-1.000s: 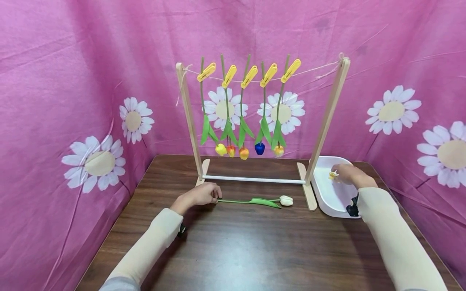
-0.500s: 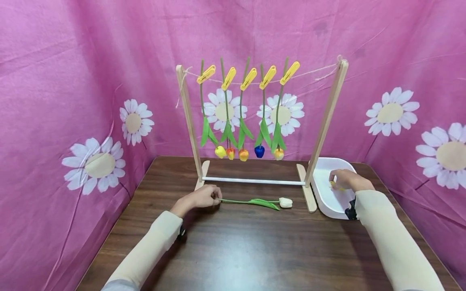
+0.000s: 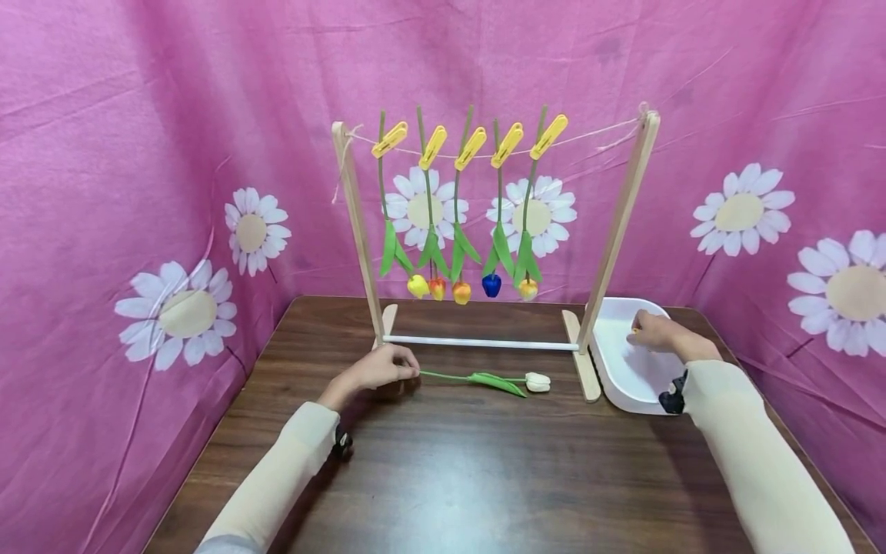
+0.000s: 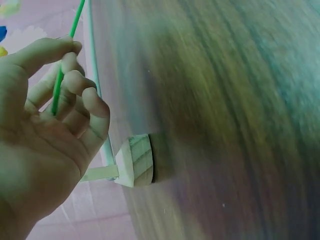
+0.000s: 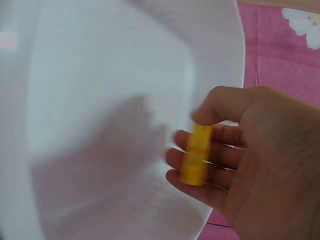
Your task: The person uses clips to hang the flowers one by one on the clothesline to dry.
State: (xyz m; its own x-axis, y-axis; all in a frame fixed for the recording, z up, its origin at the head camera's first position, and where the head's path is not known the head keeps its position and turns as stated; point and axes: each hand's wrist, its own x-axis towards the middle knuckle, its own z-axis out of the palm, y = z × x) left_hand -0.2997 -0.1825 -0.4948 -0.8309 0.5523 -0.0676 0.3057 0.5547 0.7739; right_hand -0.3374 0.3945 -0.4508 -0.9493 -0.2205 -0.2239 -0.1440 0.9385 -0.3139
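Observation:
My left hand (image 3: 383, 367) pinches the green stem (image 4: 58, 85) of a white artificial tulip (image 3: 537, 382) between thumb and fingers. The flower stretches to the right, low over the brown table, its head at the far end. Over the white tray (image 3: 609, 369) at the right, my right hand (image 3: 657, 335) holds a yellow clothespin (image 5: 197, 155); the thumb presses its upper end and the fingers lie behind it. In the head view the hand mostly hides that clothespin.
A wooden rack (image 3: 618, 231) with a string stands behind the tulip. Several tulips hang head down from yellow clothespins (image 3: 471, 148) on the string. A white rod (image 3: 477, 342) joins the rack's feet. Pink flowered cloth (image 3: 443, 61) encloses the brown table (image 3: 443, 462).
The left hand has risen slightly with the stem, and the tulip has shifted a little left. Over the tray, the right hand has turned, and the clothespin shows less in the head view.

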